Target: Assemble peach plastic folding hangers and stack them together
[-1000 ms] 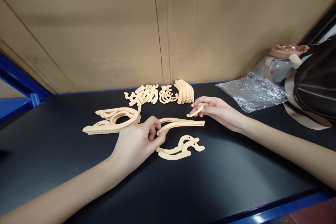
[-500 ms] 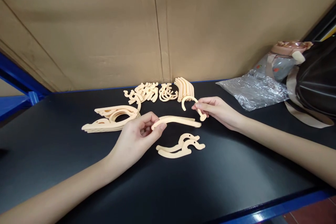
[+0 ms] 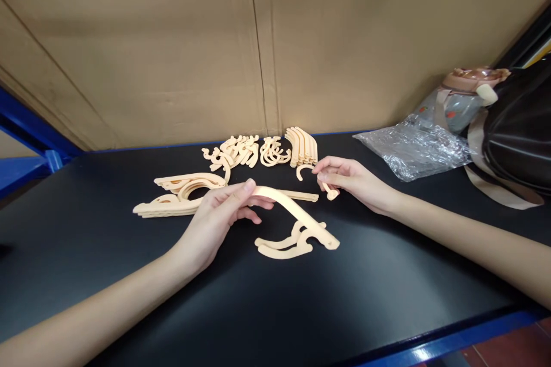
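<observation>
Between thumb and fingers, my left hand grips one end of a cream plastic hanger arm, raised above the table and slanting down to the right. Another hanger arm lies on the table behind it. My right hand pinches a small curved hanger hook, its open curve facing left and partly covered by the fingers. Below the raised arm lie two wavy hanger pieces, partly hidden by it. Left of my left hand sits a stack of folded hangers.
At the back of the black table are a pile of small wavy pieces, several loose hooks and a row of hanger arms. A clear plastic bag, a bottle and a dark bag stand right. Cardboard closes the back.
My left hand has lifted the hanger arm off the one behind it and tilted its far end down toward me. The hook in my right hand has turned slightly.
</observation>
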A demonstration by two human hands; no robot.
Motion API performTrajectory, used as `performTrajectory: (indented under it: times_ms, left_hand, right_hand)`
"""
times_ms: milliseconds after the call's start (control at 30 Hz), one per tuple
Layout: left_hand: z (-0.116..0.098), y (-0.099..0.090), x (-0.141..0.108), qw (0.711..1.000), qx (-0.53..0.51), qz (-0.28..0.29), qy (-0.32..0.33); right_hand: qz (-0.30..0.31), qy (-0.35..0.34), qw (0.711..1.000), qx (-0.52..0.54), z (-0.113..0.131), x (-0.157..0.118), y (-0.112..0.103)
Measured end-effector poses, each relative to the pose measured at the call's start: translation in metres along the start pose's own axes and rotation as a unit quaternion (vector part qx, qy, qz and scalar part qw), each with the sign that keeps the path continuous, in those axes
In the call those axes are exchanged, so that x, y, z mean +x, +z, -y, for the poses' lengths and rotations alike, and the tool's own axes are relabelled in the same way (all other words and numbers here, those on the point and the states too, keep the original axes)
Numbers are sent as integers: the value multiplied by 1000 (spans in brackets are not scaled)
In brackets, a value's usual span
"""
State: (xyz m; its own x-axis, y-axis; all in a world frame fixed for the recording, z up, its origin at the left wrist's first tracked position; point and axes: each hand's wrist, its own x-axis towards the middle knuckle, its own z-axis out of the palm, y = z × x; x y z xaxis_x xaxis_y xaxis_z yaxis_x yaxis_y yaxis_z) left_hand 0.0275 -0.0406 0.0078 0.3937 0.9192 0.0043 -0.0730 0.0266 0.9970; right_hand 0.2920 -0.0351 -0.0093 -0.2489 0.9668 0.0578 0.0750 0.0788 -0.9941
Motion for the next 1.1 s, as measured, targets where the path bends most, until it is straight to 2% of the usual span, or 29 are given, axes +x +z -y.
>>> performTrajectory:
  times_ms: [300,400,533,600,633,733,800,900,1100]
  left_hand:
    - [-13,13,-10,995,-65,2,-75]
    - [-19,15,-14,996,-10,0,-93]
    - [-17,15,-18,985,160,36,-44]
    - [-10,13,-19,959,276,58,18]
    - [-6,12,-19,937,337,61,62]
    - [6,7,-18,850,478,46,215]
    - [10,6,-17,805,521,37,281]
    - [10,8,-17,771,550,56,318]
    - [8,11,-14,731,562,119,368]
  right_hand:
    - [16,8,999,-30,-3,1,-3]
    - [23,3,999,-36,-4,1,-3]
    - [33,5,999,-30,-2,0,-2]
    - [40,10,999,-23,0,-1,-1]
    - [46,10,999,-19,0,-2,0]
    - [62,5,998,-4,3,-4,5]
    - [72,7,997,5,4,-6,9]
    - [91,8,996,14,6,-9,15]
    - [83,9,996,28,5,-9,16]
